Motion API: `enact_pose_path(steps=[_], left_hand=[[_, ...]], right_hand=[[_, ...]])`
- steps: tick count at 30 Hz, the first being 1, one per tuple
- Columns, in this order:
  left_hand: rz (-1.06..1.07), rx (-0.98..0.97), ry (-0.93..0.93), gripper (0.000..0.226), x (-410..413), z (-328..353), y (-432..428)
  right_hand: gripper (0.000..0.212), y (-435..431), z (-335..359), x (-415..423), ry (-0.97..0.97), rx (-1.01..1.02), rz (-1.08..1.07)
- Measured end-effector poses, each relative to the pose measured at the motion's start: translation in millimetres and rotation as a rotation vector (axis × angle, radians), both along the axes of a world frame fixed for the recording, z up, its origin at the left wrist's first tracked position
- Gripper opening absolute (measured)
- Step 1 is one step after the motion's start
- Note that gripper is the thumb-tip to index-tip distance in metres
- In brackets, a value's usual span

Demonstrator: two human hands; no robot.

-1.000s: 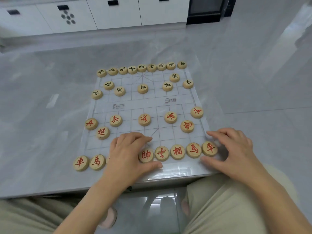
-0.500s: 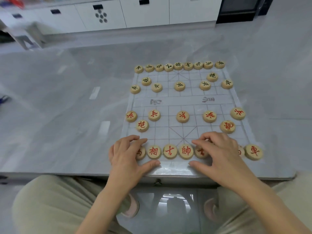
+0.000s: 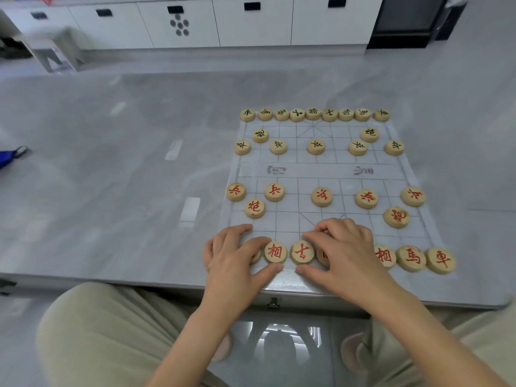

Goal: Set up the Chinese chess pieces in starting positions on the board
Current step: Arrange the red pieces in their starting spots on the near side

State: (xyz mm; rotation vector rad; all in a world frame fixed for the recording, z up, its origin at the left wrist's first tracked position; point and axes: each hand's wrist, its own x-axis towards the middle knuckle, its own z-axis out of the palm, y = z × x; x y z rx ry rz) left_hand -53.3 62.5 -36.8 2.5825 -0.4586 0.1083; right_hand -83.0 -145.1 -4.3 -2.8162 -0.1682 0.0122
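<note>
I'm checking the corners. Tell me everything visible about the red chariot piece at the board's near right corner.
The red chariot piece is a flat round disc of pale, wood-like material with a red 車 on top. It lies face up at the near right corner of the board, ending the near row, close against the red horse piece. No hand touches it.

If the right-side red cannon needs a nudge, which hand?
Right, probably. The right hand rests on the near row's middle, closer to that red cannon; the left hand rests on the row's left end, farther off.
</note>
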Motion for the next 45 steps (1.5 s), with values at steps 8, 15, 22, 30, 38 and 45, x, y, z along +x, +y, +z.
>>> enact_pose_path(steps=[8, 15, 22, 30, 38, 45], left_hand=[[0.012, 0.001, -0.01, 0.052, 1, -1, -1], [0.04, 0.006, 0.039, 0.081, 6, 11, 18], [0.058, 0.078, 0.105, 0.076, 19, 9, 64], [0.093, -0.009, 0.06, 0.06, 20, 3, 63], [0.091, -0.019, 0.075, 0.06, 20, 4, 62], [0.042, -0.005, 0.124, 0.079, 16, 10, 61]], right_hand=[[0.062, 3, -1, 2, 0.015, -0.011, -0.015], [0.073, 11, 4, 4, 0.031, -0.001, -0.007], [0.059, 52, 12, 17, 0.066, 0.016, 0.11], [0.049, 75, 3, 25, 0.047, -0.044, 0.131], [0.046, 77, 4, 26, 0.047, -0.04, 0.11], [0.086, 51, 16, 22, 0.119, -0.038, 0.015]])
